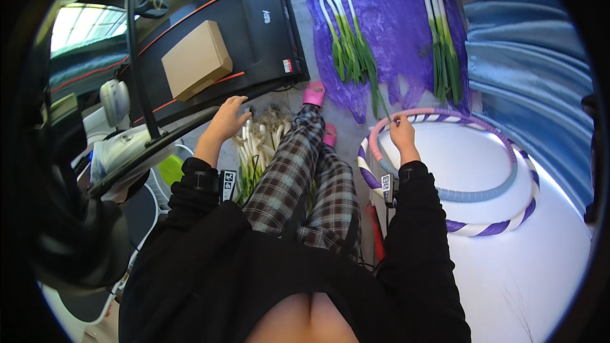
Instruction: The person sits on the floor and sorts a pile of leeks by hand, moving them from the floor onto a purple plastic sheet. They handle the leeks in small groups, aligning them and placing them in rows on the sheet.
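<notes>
My left hand [229, 119] has its fingers apart and holds nothing. It is beside the black side rail of a treadmill, above the roots of a pile of scallions [250, 145] on the floor. My right hand [404, 134] is curled, over the edge of stacked hula hoops [476, 195]. A long green leaf tip from a scallion bunch [350, 33] reaches its fingertips; whether they pinch it, I cannot tell. That bunch lies on a purple plastic sheet [398, 24], white ends away from me. Another scallion bunch [443, 43] is at the sheet's right.
The treadmill [257, 33] at the far left bears a cardboard box [196, 59]. A blue curtain [519, 38] hangs at the right, beside a white surface [524, 271] under the hoops. My feet, in pink slippers [314, 94], are between the scallion pile and the hoops.
</notes>
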Motion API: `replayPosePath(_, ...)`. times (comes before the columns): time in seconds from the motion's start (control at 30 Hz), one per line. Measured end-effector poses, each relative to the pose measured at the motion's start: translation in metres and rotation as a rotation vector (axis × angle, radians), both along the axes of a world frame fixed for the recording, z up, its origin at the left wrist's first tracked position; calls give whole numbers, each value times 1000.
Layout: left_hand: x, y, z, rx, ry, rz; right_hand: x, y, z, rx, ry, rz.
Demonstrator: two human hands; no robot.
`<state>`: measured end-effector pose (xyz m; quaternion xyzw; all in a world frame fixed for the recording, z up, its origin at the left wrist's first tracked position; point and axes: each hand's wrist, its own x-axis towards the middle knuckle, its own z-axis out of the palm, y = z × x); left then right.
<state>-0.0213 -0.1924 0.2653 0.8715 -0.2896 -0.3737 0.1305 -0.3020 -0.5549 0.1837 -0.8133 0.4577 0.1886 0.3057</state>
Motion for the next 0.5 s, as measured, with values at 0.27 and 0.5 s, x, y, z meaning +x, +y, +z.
replayPosePath(0.27,-33,56,67,-53,-157,133,36,-27,24,-5,-128,144)
replayPosePath(0.5,-93,123,106,113,-148,199,20,-36,31,-107,-102,169)
